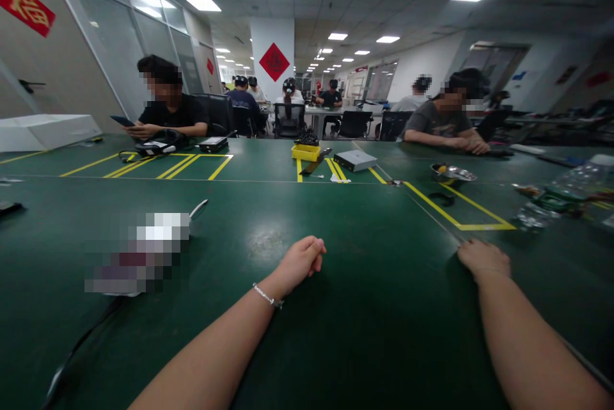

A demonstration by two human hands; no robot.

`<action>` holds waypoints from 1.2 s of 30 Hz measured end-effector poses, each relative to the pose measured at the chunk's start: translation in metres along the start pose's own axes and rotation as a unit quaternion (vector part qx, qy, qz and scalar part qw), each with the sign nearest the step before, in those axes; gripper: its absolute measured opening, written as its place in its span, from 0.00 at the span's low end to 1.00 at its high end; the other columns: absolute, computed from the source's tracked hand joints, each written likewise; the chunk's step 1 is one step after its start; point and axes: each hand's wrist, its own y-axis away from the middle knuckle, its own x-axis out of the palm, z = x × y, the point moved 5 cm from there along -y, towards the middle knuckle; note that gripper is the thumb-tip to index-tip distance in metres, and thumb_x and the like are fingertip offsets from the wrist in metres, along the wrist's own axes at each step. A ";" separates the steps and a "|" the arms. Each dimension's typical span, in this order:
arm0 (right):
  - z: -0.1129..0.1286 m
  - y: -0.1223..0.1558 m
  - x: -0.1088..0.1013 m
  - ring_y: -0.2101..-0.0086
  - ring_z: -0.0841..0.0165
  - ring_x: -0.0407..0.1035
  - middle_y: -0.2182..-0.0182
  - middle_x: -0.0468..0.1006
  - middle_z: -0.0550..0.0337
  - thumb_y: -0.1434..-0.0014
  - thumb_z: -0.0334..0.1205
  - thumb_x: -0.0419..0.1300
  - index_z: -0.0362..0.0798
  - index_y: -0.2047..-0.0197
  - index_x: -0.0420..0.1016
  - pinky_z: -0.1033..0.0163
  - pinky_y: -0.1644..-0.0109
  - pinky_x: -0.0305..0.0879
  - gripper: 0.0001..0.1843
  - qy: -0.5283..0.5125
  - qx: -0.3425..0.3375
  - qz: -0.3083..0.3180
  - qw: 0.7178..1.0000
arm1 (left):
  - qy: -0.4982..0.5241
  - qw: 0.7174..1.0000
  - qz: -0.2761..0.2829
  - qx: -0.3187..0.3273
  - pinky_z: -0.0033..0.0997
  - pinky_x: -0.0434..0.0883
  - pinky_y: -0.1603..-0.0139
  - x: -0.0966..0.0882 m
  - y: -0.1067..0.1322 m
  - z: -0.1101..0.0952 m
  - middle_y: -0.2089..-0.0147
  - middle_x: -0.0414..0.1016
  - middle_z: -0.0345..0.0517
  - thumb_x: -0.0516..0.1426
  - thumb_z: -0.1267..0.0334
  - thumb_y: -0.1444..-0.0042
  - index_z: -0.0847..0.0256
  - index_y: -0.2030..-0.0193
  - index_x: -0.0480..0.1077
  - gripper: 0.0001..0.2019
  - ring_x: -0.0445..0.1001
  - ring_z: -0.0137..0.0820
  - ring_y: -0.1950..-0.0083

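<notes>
Both forearms stretch forward over a smooth, glossy dark green tabletop [374, 333]. The left hand [301, 258] — with a thin silvery bracelet [267, 296] at the wrist — is curled into a loose fist, thumb uppermost. The right hand [484, 260] is back-up, just beside a rectangle of flat yellow tape [487, 227]; its fingers are partly hidden, so whether it is closed cannot be told. Beyond it lies a clear plastic bottle [551, 199].
</notes>
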 end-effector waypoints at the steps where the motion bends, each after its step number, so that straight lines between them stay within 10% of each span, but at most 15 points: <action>1: -0.001 -0.001 0.001 0.58 0.49 0.61 0.63 0.67 0.33 0.51 0.37 0.45 0.37 0.62 0.70 0.51 0.62 0.58 0.18 0.007 -0.004 0.007 1.000 | 0.013 1.000 0.002 0.005 0.18 0.50 0.85 0.000 0.000 0.001 0.84 0.59 0.32 0.45 0.51 0.48 0.62 0.70 0.61 0.15 0.54 0.18 0.85; 7: -0.011 -0.005 -0.007 0.69 0.53 0.65 0.76 0.68 0.37 0.58 0.31 0.50 0.41 0.82 0.70 0.54 0.75 0.56 0.09 -0.010 0.034 -0.076 0.997 | 0.083 0.996 -0.013 -0.017 0.17 0.47 0.88 -0.003 -0.003 0.009 0.80 0.60 0.33 0.46 0.57 0.48 0.60 0.66 0.59 0.09 0.57 0.18 0.85; 13: 0.052 0.013 -0.023 0.71 0.64 0.66 0.72 0.71 0.50 0.54 0.36 0.51 0.45 0.70 0.71 0.58 0.68 0.59 0.09 -0.173 -0.058 -0.093 0.979 | 0.101 0.995 -0.010 -0.010 0.17 0.54 0.86 0.000 -0.005 0.006 0.62 0.70 0.46 0.48 0.60 0.49 0.60 0.63 0.54 0.08 0.69 0.22 0.77; 16: 0.118 0.046 -0.022 0.76 0.71 0.65 0.78 0.70 0.58 0.53 0.41 0.52 0.45 0.70 0.68 0.63 0.70 0.60 0.09 -0.407 -0.075 0.017 0.910 | 0.087 0.996 -0.014 -0.014 0.18 0.56 0.85 0.000 -0.004 0.005 0.56 0.69 0.52 0.49 0.58 0.49 0.61 0.65 0.55 0.10 0.71 0.24 0.75; 21: 0.231 0.137 -0.012 0.85 0.80 0.54 0.81 0.64 0.67 0.53 0.46 0.54 0.47 0.72 0.63 0.73 0.84 0.48 0.11 -0.701 -0.066 0.269 0.658 | 0.033 0.998 -0.056 0.016 0.18 0.56 0.83 -0.010 -0.006 0.002 0.67 0.72 0.46 0.51 0.58 0.50 0.63 0.64 0.60 0.11 0.69 0.23 0.76; 24: 0.266 0.182 -0.006 0.87 0.82 0.50 0.84 0.61 0.70 0.53 0.48 0.54 0.47 0.72 0.62 0.74 0.86 0.42 0.13 -0.732 -0.053 0.374 0.567 | 0.018 0.994 -0.097 0.037 0.19 0.57 0.82 -0.017 -0.006 -0.001 0.71 0.71 0.43 0.53 0.58 0.52 0.63 0.63 0.63 0.12 0.67 0.23 0.75; 36: 0.257 0.179 0.013 0.80 0.79 0.62 0.80 0.69 0.64 0.57 0.40 0.62 0.44 0.73 0.66 0.71 0.76 0.59 0.10 -0.749 -0.076 0.408 0.516 | 0.029 0.991 -0.123 0.037 0.21 0.57 0.80 -0.022 -0.006 0.003 0.78 0.66 0.38 0.51 0.53 0.53 0.64 0.64 0.68 0.17 0.63 0.22 0.78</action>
